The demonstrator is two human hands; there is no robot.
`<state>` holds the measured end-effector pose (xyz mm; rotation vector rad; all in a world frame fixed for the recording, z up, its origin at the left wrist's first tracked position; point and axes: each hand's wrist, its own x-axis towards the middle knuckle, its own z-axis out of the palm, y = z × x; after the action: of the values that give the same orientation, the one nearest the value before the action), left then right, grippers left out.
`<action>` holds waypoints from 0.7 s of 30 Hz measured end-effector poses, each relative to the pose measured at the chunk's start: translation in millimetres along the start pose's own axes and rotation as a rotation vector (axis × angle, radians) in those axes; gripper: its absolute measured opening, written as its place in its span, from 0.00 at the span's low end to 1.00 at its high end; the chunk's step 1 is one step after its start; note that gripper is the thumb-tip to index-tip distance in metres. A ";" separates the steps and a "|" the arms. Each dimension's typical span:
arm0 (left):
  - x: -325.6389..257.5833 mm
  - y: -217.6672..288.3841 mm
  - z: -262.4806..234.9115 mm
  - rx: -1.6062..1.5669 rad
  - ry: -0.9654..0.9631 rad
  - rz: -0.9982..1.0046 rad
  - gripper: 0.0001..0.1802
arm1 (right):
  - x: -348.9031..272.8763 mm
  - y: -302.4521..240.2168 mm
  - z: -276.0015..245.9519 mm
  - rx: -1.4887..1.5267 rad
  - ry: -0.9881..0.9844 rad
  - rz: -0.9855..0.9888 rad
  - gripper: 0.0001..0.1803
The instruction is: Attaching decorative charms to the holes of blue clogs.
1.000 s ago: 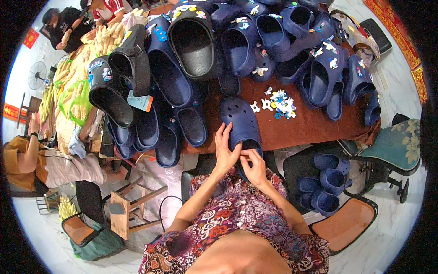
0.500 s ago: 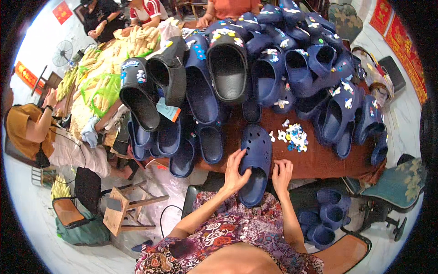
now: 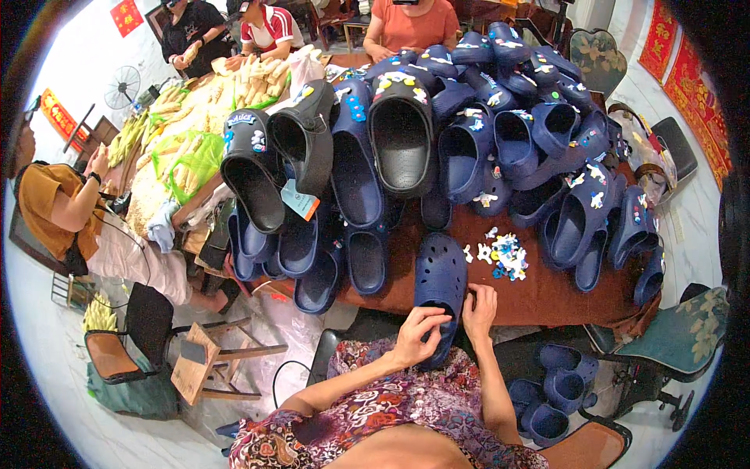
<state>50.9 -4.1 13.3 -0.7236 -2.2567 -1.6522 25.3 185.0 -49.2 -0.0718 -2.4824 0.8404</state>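
Note:
A dark blue clog [image 3: 440, 281] with holes in its top lies on the brown table [image 3: 539, 301], its heel hanging over the near edge. My left hand [image 3: 418, 334] grips its heel end, fingers curled over the rim. My right hand [image 3: 480, 310] rests on the clog's right side with fingers pressed against it. A small heap of white and blue shoe charms [image 3: 504, 256] lies just right of the clog.
A big pile of dark blue and black clogs [image 3: 406, 133] covers the table's far side. More clogs [image 3: 555, 391] lie on the floor at right by a green chair [image 3: 680, 336]. People sit at left and at the back around a heap of corn [image 3: 195, 117]. A wooden stool [image 3: 199, 363] stands at lower left.
The view has tilted up and the scene slid down the frame. My left hand moved from the clog's left side to its heel; the right hand stays on the right side.

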 end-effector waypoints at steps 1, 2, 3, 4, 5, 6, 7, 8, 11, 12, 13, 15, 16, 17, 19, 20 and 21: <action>-0.4 -0.3 2.5 -0.003 -0.002 0.005 0.19 | 1.7 1.7 1.8 -0.003 0.006 0.000 0.11; -0.5 -2.1 5.3 -0.003 -0.024 -0.038 0.18 | 3.8 3.2 3.6 -0.029 -0.005 -0.011 0.11; -1.0 -4.4 6.9 -0.003 -0.046 -0.082 0.17 | 5.2 4.4 5.5 -0.054 -0.017 -0.023 0.10; -0.8 -7.2 7.8 0.011 -0.082 -0.094 0.18 | 5.7 5.9 5.6 -0.061 -0.044 -0.011 0.12; -1.2 -9.2 9.1 0.010 -0.081 -0.088 0.18 | 7.0 7.3 5.9 -0.063 -0.038 -0.013 0.12; -3.0 -10.3 10.4 0.025 -0.117 -0.156 0.20 | 8.5 5.5 5.1 -0.027 -0.032 0.015 0.14; -4.4 -11.9 11.6 0.040 -0.151 -0.223 0.22 | 11.1 3.9 4.3 0.008 -0.025 0.041 0.16; -5.7 -14.7 14.0 0.040 -0.147 -0.217 0.22 | 16.3 2.9 4.1 0.008 -0.021 0.035 0.16; -12.7 -31.1 25.9 0.136 -0.202 -0.335 0.27 | 30.8 3.2 7.4 0.026 -0.051 0.001 0.21; -11.8 -35.6 28.3 0.052 -0.227 -0.433 0.30 | 36.0 4.9 10.0 -0.009 -0.070 -0.044 0.23; -12.4 -38.7 31.4 -0.032 -0.252 -0.530 0.33 | 41.5 6.8 12.5 -0.044 -0.089 -0.089 0.24; -6.7 -38.1 37.5 -0.216 -0.219 -0.674 0.33 | 49.6 12.7 17.2 -0.063 -0.091 -0.131 0.24; 1.6 -33.7 37.0 -0.403 -0.183 -0.813 0.34 | 53.5 16.9 18.2 -0.109 -0.161 -0.129 0.24; 9.0 -29.9 34.3 -0.401 -0.188 -0.813 0.34 | 56.2 21.0 19.1 -0.155 -0.231 -0.125 0.25; 19.8 -22.2 27.6 -0.518 -0.192 -0.969 0.33 | 61.5 20.4 19.6 -0.173 -0.254 -0.133 0.24; 16.7 -29.7 31.3 -0.525 -0.172 -1.002 0.31 | 62.3 19.6 20.2 -0.168 -0.265 -0.108 0.22; 15.0 -33.8 33.4 -0.525 -0.172 -1.002 0.31 | 62.4 19.5 20.3 -0.164 -0.275 -0.085 0.21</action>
<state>23.3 23.1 -18.0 0.3148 -2.4844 -2.7588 -40.8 202.4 -45.9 0.0978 -2.7869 0.6463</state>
